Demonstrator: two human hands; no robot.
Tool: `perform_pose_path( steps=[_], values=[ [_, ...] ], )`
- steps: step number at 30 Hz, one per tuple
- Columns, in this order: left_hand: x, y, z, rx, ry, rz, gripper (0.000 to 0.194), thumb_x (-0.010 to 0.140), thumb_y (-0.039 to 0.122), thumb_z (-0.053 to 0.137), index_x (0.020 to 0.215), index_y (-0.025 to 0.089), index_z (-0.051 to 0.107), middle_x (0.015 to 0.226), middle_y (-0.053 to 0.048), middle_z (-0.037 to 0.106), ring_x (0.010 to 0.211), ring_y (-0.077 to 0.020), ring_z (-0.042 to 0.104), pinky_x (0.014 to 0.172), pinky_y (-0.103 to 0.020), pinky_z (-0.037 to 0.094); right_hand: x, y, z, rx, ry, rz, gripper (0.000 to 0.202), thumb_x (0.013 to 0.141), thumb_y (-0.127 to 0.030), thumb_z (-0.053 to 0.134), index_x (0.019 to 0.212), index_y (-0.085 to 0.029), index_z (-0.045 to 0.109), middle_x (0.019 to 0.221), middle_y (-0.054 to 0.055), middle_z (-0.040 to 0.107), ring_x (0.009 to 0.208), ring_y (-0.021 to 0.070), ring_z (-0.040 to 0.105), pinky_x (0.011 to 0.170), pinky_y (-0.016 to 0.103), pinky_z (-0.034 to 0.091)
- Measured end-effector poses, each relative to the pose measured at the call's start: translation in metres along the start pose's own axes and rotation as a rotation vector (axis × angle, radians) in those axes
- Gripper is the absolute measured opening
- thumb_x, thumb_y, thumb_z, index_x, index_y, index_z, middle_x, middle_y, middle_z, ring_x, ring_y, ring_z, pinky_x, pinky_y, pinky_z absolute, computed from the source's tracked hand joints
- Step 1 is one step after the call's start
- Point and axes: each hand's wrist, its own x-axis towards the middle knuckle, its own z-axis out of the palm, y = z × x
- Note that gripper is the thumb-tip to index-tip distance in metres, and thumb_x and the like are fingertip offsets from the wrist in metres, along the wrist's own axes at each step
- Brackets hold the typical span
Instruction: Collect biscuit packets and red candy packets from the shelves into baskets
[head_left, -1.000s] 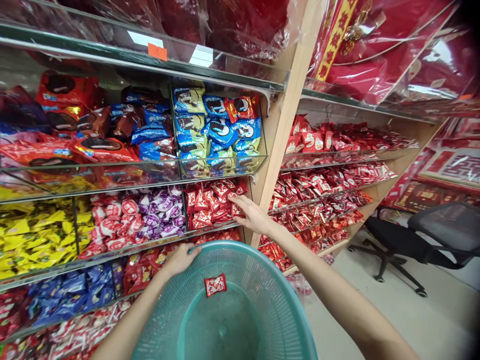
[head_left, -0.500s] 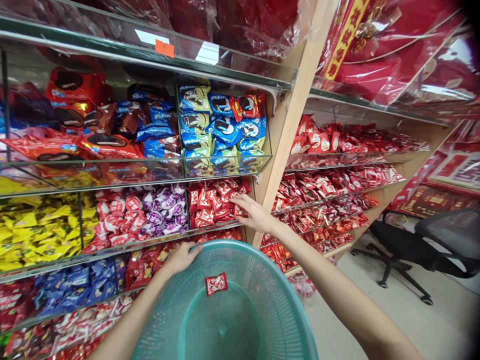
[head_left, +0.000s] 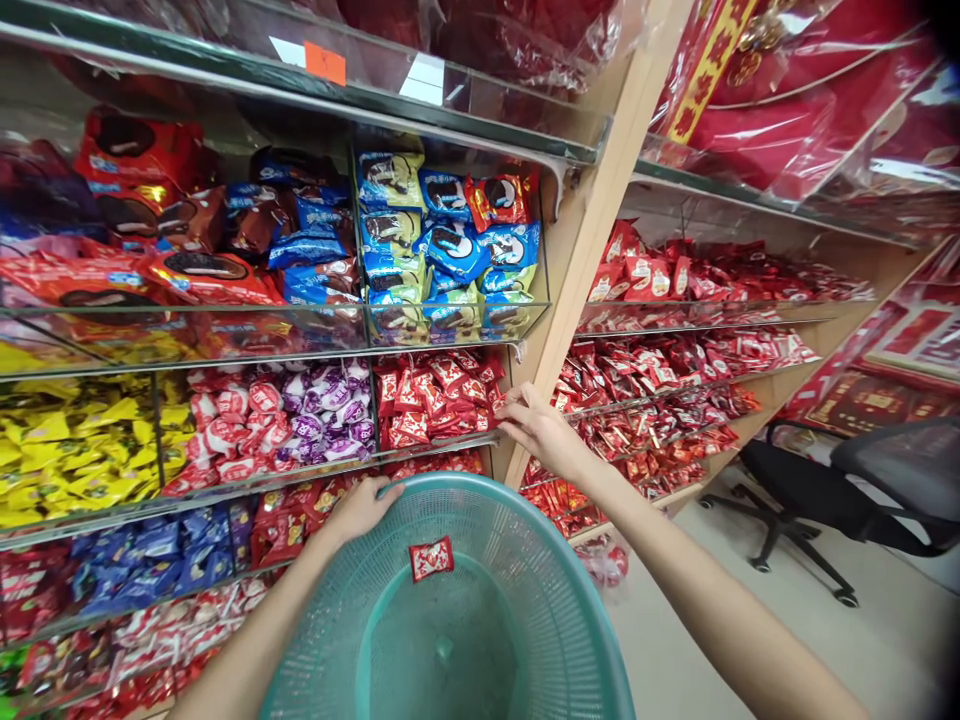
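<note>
My left hand grips the far-left rim of a green plastic basket, fingers curled over the edge. One red-and-white wrapped candy lies inside the basket, against its far wall. At the right end of a shelf bin of red wrapped candies, my right hand hangs in front of the wooden upright, thumb and fingers drawn together. Whatever sits between those fingertips is too small to make out; red wrappers lie right behind them.
Purple-and-white candies and yellow wrapped sweets fill neighbouring bins. Cookie packs stand on the shelf above. A wooden upright divides the shelving; more red sweets lie beyond it. A black office chair stands at right.
My right hand has drawn back to the right from the red candy bin, its fingers now closer together. My left hand stays on the rim, and the view has shifted slightly.
</note>
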Motion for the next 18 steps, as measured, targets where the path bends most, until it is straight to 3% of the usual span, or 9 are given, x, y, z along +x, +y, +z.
perform_pose_path(
  steps=[4, 7, 10, 14, 16, 18],
  values=[
    [0.000, -0.002, 0.001, -0.016, 0.005, -0.020, 0.049, 0.077, 0.057, 0.040, 0.095, 0.019, 0.065, 0.096, -0.006, 0.070, 0.087, -0.0240, 0.062, 0.073, -0.027, 0.043, -0.013, -0.015, -0.012, 0.002, 0.198, 0.008, 0.016, 0.088, -0.023, 0.044, 0.098, -0.020, 0.056, 0.097, 0.007, 0.046, 0.091, 0.0164, 0.050, 0.079, 0.032, 0.044],
    [0.001, -0.004, 0.003, -0.018, 0.000, -0.033, 0.047, 0.077, 0.057, 0.041, 0.094, 0.021, 0.065, 0.090, -0.003, 0.070, 0.083, -0.0224, 0.062, 0.071, -0.026, 0.043, -0.027, -0.037, -0.003, 0.157, 0.288, 0.062, 0.014, 0.086, -0.024, 0.047, 0.096, -0.020, 0.056, 0.096, 0.007, 0.052, 0.092, 0.0168, 0.052, 0.079, 0.032, 0.044],
    [0.002, -0.006, 0.005, 0.016, 0.010, -0.033, 0.046, 0.077, 0.058, 0.041, 0.091, 0.021, 0.065, 0.085, -0.003, 0.069, 0.080, -0.0213, 0.061, 0.069, -0.026, 0.042, -0.043, -0.055, 0.038, 0.512, 0.115, 0.307, 0.016, 0.085, -0.034, 0.049, 0.085, -0.019, 0.055, 0.078, 0.003, 0.057, 0.073, 0.0138, 0.056, 0.066, 0.027, 0.047],
    [0.003, -0.007, 0.007, 0.046, 0.024, -0.028, 0.046, 0.077, 0.057, 0.040, 0.090, 0.021, 0.065, 0.083, -0.003, 0.069, 0.079, -0.0209, 0.061, 0.068, -0.026, 0.041, -0.063, -0.061, 0.116, 1.137, -0.264, 0.919, 0.027, 0.075, -0.043, 0.059, 0.073, -0.018, 0.049, 0.059, -0.002, 0.059, 0.055, 0.0124, 0.058, 0.055, 0.026, 0.049],
    [0.003, -0.007, 0.007, 0.059, 0.021, -0.024, 0.045, 0.078, 0.057, 0.040, 0.090, 0.021, 0.065, 0.083, -0.003, 0.069, 0.078, -0.0207, 0.061, 0.068, -0.026, 0.041, -0.069, -0.058, 0.145, 1.239, -0.349, 1.149, 0.025, 0.072, -0.036, 0.064, 0.070, -0.017, 0.048, 0.062, -0.001, 0.061, 0.056, 0.0121, 0.060, 0.058, 0.027, 0.050],
    [0.002, -0.008, 0.007, 0.065, 0.023, -0.022, 0.045, 0.078, 0.057, 0.040, 0.090, 0.022, 0.065, 0.083, -0.003, 0.069, 0.078, -0.0206, 0.061, 0.067, -0.026, 0.041, -0.072, -0.055, 0.163, 1.250, -0.387, 1.235, 0.020, 0.073, -0.029, 0.064, 0.071, -0.016, 0.048, 0.066, 0.001, 0.063, 0.058, 0.0118, 0.062, 0.060, 0.027, 0.051]
  ],
)
